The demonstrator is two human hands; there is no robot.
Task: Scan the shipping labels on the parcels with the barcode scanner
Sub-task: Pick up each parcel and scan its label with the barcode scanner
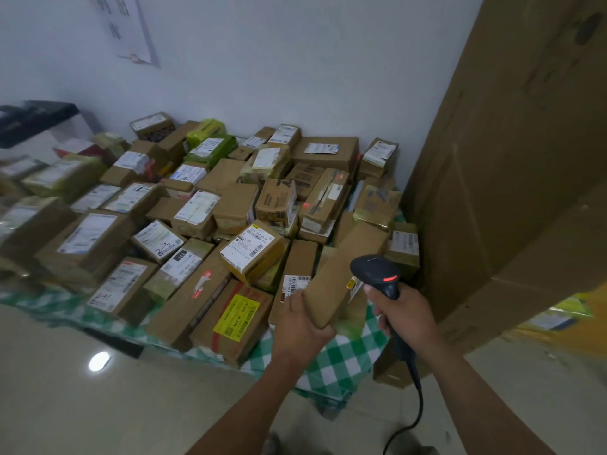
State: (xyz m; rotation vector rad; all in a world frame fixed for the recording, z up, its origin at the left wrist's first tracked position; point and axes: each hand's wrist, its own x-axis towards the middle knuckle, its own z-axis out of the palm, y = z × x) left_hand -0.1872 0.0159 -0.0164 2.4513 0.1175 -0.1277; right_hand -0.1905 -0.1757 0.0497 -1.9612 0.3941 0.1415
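Observation:
My left hand (303, 318) grips the near end of a long brown cardboard parcel (341, 274), tilted up over the pile. Its label (354, 285) shows only as a sliver on the right side, facing the scanner. My right hand (405, 315) holds the black barcode scanner (377, 272) by its handle, head close to that side of the parcel, a red light lit on top. Its cable (417, 399) hangs down toward the floor. Many labelled cardboard parcels (253, 251) lie heaped on a green checked cloth (341, 359).
A very tall cardboard box (512, 159) stands upright at the right, close to my right hand. A white wall backs the pile. Glossy tiled floor (98, 405) lies in front. A dark printer-like device (29, 119) sits at the far left.

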